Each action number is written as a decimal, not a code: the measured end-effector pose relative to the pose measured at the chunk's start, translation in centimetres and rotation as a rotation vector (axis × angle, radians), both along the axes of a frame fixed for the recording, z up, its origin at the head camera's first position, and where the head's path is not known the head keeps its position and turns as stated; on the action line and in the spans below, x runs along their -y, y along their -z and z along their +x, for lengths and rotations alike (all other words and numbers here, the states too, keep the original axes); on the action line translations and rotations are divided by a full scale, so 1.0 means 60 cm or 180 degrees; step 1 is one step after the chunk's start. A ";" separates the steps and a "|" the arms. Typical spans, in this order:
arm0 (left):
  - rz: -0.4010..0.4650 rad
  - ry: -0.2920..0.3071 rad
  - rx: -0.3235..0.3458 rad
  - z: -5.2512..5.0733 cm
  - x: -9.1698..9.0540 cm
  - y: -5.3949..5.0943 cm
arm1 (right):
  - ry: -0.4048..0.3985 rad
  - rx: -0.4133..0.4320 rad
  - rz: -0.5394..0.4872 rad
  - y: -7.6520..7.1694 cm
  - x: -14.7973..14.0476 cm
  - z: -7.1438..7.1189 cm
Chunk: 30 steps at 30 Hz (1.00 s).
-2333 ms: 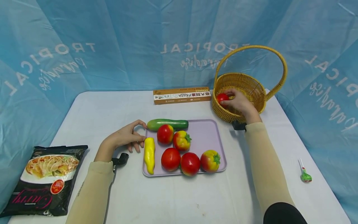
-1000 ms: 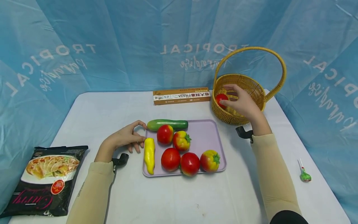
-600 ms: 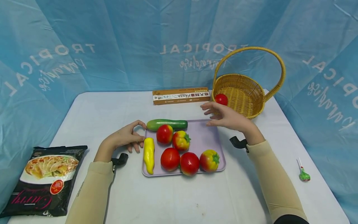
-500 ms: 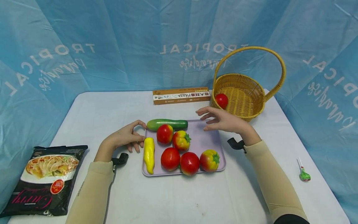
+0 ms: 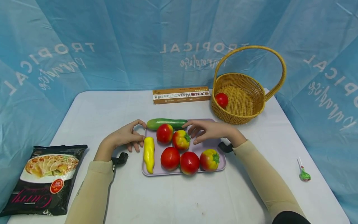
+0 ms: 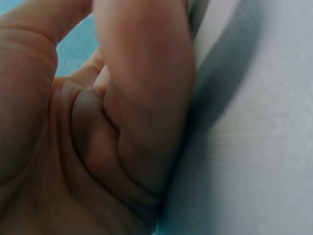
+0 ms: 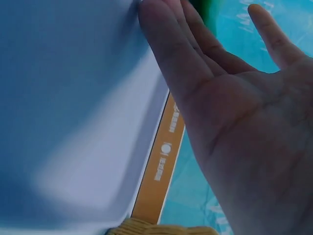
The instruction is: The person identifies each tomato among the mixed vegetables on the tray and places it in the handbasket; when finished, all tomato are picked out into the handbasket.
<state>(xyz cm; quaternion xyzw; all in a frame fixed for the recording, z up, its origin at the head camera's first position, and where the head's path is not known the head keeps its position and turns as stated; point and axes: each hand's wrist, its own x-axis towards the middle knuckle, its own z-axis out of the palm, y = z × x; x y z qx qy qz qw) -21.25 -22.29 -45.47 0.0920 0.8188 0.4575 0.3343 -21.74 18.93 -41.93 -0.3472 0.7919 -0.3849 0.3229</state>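
Right hand (image 5: pixel 208 130) over lilac rectangular tray (image 5: pixel 202 148), fingers parted, grasping nothing.
I see the round red-yellow green-topped fruit (image 5: pixel 181 140) on the tray, beside that hand; left hand (image 5: pixel 126 136), loose-fingered, at tray's left rim.

A blue curtain (image 5: pixel 126 68), creased and printed with pale, mirror-reversed lettering (image 5: pixel 193 48) that reads TROPICAL, hangs behind and along both sides of a white counter (image 5: pixel 126 193) with a few small dark specks (image 5: pixel 200 209) near its front, under soft light casting faint shadows.
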 end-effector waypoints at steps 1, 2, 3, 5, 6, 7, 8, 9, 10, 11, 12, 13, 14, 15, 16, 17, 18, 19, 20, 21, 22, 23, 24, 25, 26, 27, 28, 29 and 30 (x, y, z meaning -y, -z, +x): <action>0.0000 0.0007 -0.0008 0.000 0.000 0.000 | -0.0010 -0.0007 0.0010 0.001 0.002 0.000; -0.0001 0.0014 -0.0015 0.000 0.000 0.000 | -0.0014 -0.0019 0.0025 0.002 0.004 0.000; -0.0001 0.0020 -0.0019 0.000 0.000 0.000 | -0.0025 -0.0031 0.0036 0.003 0.006 -0.001; -0.0002 0.0023 -0.0022 0.000 0.000 0.000 | -0.0032 -0.0053 0.0074 0.004 0.010 -0.001; -0.0001 0.0024 -0.0020 0.000 0.000 0.000 | -0.0032 -0.0057 0.0091 0.004 0.011 -0.001; 0.0000 0.0020 -0.0016 0.000 0.000 0.000 | -0.0034 -0.0055 0.0106 0.004 0.013 0.000; -0.0002 0.0015 -0.0012 0.000 0.000 0.000 | -0.0034 -0.0053 0.0120 0.005 0.015 0.000; -0.0006 0.0009 -0.0013 0.000 0.000 0.000 | -0.0033 -0.0050 0.0129 0.005 0.016 0.000; -0.0014 0.0006 -0.0017 0.000 0.000 -0.001 | -0.0024 -0.0052 0.0142 0.004 0.018 0.001; -0.0023 0.0002 -0.0018 -0.001 0.000 -0.001 | -0.0017 -0.0052 0.0148 0.004 0.019 0.002; -0.0032 0.0001 -0.0020 -0.001 -0.001 -0.001 | -0.0013 -0.0047 0.0152 0.004 0.020 0.002; -0.0041 -0.0002 -0.0023 -0.001 -0.001 -0.001 | -0.0016 -0.0046 0.0154 0.004 0.021 0.003; -0.0050 -0.0002 -0.0026 -0.001 -0.001 -0.001 | -0.0020 -0.0052 0.0158 0.004 0.022 0.004; -0.0055 -0.0003 -0.0028 -0.001 -0.001 -0.002 | -0.0026 -0.0058 0.0162 0.003 0.024 0.006; -0.0057 -0.0003 -0.0023 -0.001 -0.001 -0.002 | -0.0034 -0.0062 0.0174 0.003 0.025 0.007; -0.0057 -0.0003 -0.0018 -0.002 -0.001 -0.002 | -0.0046 -0.0065 0.0183 0.003 0.026 0.008; -0.0054 -0.0004 -0.0014 -0.002 -0.001 -0.002 | -0.0060 -0.0071 0.0197 0.004 0.028 0.009; -0.0048 -0.0003 -0.0009 -0.002 -0.002 -0.002 | -0.0067 -0.0080 0.0213 0.004 0.029 0.010; -0.0042 -0.0003 -0.0005 -0.002 -0.002 -0.002 | -0.0066 -0.0085 0.0226 0.004 0.030 0.011; -0.0037 -0.0003 -0.0001 -0.002 -0.002 -0.002 | -0.0059 -0.0097 0.0241 0.005 0.031 0.011; -0.0034 -0.0002 0.0001 -0.002 -0.002 -0.003 | -0.0051 -0.0109 0.0257 0.007 0.032 0.012; -0.0032 -0.0002 0.0003 -0.002 -0.002 -0.003 | -0.0041 -0.0123 0.0267 0.008 0.033 0.012; -0.0027 -0.0001 0.0004 -0.001 -0.002 -0.003 | -0.0028 -0.0138 0.0279 0.009 0.034 0.012; -0.0023 0.0000 0.0004 -0.001 -0.003 -0.003 | -0.0015 -0.0156 0.0285 0.008 0.035 0.013; -0.0027 -0.0001 0.0003 -0.001 -0.003 -0.003 | -0.0010 -0.0174 0.0293 0.009 0.036 0.013; -0.0030 -0.0003 0.0004 -0.001 -0.003 -0.003 | -0.0008 -0.0189 0.0298 0.009 0.037 0.013; -0.0033 -0.0003 0.0003 0.000 -0.003 -0.003 | -0.0008 -0.0201 0.0303 0.009 0.038 0.013; -0.0037 -0.0004 0.0004 0.000 -0.003 -0.003 | -0.0008 -0.0213 0.0305 0.009 0.039 0.013; -0.0039 -0.0003 0.0002 0.000 -0.003 -0.003 | -0.0008 -0.0225 0.0308 0.009 0.039 0.014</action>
